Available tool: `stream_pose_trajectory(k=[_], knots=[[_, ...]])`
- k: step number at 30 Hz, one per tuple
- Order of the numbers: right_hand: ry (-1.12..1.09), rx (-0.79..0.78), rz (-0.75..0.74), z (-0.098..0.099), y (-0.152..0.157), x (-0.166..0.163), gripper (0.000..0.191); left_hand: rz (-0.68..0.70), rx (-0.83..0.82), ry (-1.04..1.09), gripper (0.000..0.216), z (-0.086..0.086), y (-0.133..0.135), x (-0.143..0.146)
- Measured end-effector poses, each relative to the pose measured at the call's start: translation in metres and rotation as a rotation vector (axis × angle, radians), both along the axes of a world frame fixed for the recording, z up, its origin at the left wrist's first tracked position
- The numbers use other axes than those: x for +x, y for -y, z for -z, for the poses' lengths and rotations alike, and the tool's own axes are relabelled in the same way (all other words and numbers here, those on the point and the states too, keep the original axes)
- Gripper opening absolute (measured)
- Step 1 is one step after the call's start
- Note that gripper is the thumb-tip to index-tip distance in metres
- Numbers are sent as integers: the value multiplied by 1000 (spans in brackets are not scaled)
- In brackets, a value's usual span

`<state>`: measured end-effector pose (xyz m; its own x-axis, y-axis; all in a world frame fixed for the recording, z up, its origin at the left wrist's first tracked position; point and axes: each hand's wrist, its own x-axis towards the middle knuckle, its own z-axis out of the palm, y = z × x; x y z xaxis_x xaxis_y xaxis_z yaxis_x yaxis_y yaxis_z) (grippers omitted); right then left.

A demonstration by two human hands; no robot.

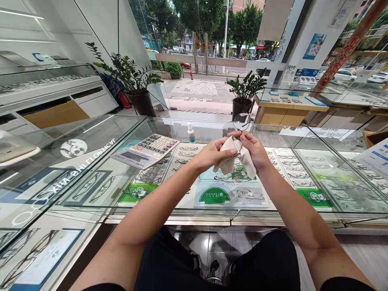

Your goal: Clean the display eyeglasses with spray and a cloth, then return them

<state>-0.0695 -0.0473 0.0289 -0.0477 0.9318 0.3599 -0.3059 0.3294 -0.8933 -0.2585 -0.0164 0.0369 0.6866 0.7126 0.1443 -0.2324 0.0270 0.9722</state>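
Observation:
Both my hands are held up together above the glass display counter (212, 218). My left hand (216, 153) pinches a cream-coloured cloth (233, 150), its thumb pressed flat on the fabric. Around the right side of the cloth and the frame of a pair of eyeglasses (241, 122) closes my right hand (254, 150). One round, thin-rimmed lens sticks up beyond my fingers; the cloth and fingers cover the rest of the glasses. The cloth's loose ends hang below both hands.
A large calculator (145, 151) and a small spray bottle (190, 133) stand on the counter glass left of my hands. Rows of eyeglass frames lie under the glass. Potted plants (142, 101) stand beyond the counter, before the window. At right is a wooden display cabinet (281, 115).

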Motion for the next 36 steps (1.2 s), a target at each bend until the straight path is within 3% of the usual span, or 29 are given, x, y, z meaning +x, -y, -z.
stream_pose_trajectory(k=[18,28,36], knots=[[17,-22,-40,-6,1,-1,53,-165,7,53,63,1,14,11],[60,-51,-20,-1,-2,1,50,-180,89,-65,61,3,9,6],[112,48,-28,7,-6,3,46,-248,61,29,67,2,9,13]])
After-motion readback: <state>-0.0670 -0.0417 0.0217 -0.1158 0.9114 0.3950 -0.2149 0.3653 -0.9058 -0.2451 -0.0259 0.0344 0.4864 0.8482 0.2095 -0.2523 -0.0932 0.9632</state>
